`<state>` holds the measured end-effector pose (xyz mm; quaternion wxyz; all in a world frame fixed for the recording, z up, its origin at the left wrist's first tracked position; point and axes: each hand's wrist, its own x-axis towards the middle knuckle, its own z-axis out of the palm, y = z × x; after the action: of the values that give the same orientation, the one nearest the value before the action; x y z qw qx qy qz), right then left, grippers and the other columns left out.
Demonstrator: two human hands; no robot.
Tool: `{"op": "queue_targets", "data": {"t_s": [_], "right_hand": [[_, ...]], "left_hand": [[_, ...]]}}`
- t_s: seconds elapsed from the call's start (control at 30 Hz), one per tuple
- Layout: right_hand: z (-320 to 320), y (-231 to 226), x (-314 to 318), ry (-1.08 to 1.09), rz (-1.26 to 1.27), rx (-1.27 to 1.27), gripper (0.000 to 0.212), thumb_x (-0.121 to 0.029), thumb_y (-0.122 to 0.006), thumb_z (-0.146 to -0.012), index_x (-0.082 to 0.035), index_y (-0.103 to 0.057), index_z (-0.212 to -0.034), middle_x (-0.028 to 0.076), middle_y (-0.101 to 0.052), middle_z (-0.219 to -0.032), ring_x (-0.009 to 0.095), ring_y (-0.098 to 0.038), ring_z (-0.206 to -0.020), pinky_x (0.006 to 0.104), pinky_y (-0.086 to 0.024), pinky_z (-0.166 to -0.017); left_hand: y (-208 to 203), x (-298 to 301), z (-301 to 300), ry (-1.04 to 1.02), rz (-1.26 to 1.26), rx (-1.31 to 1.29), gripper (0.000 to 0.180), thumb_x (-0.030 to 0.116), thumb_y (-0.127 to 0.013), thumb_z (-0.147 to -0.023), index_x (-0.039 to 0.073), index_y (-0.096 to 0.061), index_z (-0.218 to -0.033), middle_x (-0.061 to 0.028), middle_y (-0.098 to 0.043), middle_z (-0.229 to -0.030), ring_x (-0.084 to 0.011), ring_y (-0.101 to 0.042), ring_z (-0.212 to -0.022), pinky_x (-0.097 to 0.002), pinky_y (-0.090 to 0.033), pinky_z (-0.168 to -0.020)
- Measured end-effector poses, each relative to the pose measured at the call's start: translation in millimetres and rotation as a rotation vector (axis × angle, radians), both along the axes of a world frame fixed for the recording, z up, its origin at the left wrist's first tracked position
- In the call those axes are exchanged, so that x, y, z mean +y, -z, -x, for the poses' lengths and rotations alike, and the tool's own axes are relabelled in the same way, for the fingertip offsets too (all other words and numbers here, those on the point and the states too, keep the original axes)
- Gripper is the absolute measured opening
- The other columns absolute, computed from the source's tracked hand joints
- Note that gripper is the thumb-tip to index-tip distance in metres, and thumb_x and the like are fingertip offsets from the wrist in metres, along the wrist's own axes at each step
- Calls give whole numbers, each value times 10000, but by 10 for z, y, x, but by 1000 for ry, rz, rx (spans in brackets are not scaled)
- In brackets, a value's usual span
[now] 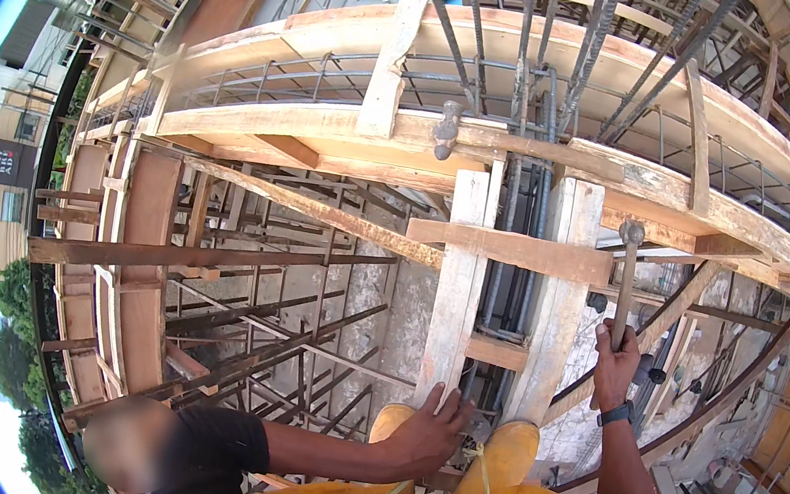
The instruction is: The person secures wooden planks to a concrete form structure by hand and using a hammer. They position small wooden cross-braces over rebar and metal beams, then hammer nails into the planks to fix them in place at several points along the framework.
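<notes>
My right hand (614, 367) is wrapped round the handle of a hammer (627, 270), held upright with its worn metal head at the top. It is just right of a pale upright board (559, 300). At the foot of the matching left board (455, 296), my left hand (435, 433) lies with its fingers stretched out and apart, gripping nothing. Between the boards stand steel reinforcing bars (528, 200). A short wooden crosspiece (525, 252) spans both boards, and a small wood block (497, 352) sits lower between them.
Yellow boots (501, 459) stand at the boards' foot. Ahead runs wooden beam formwork (301, 128) with a rebar cage, and a rusty metal piece (446, 131) sits on its edge. Crossing timber props (302, 335) fill the drop at left. A blurred shape (125, 442) at lower left is unclear.
</notes>
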<state>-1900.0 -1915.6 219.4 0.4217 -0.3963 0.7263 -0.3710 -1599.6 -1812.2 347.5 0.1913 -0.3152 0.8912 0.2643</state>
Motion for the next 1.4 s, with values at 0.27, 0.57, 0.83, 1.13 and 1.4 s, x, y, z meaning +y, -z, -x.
{"op": "queue_targets", "data": {"t_s": [0.27,0.57,0.83,1.13,1.4], "right_hand": [[-9,109,81,-94,-25,32,276,-216,-709,-937,27,-627,-1039,38,-617,-896,115,-545,-814,283,-467,-757],[-39,-24,98,-107,-111,24,277,-208,-721,-929,32,-624,-1031,31,-615,-877,106,-525,-799,281,-454,-739],[-13,142,139,-70,-72,5,266,-171,-737,-900,40,-639,-1027,31,-623,-855,101,-519,-770,271,-440,-704],[-25,68,153,-93,-6,95,266,-197,-745,-901,27,-662,-1017,14,-614,-779,90,-508,-698,273,-444,-640],[-108,-112,100,-94,79,-66,265,-266,-694,-955,-16,-640,-1024,-5,-602,-750,58,-504,-645,244,-427,-587]], "left_hand": [[370,150,333,-102,59,8,227,218,-594,-831,73,-769,-837,-110,-701,-886,-315,-619,-973,-592,-295,-1106],[289,151,344,-109,24,27,202,191,-619,-809,74,-777,-855,-103,-718,-858,-300,-636,-940,-595,-292,-1083],[277,182,314,-130,-254,-14,283,297,-718,-695,91,-752,-887,-129,-692,-958,-325,-613,-1056,-615,-254,-1130],[128,187,61,-13,-191,308,307,313,-713,-775,45,-742,-921,-148,-538,-1394,-335,-441,-1369,-654,-172,-1182],[-289,-577,-288,-340,-269,449,224,151,-642,-906,33,-626,-1095,-146,-650,-1186,-268,-610,-1152,-473,-450,-1025]]}}
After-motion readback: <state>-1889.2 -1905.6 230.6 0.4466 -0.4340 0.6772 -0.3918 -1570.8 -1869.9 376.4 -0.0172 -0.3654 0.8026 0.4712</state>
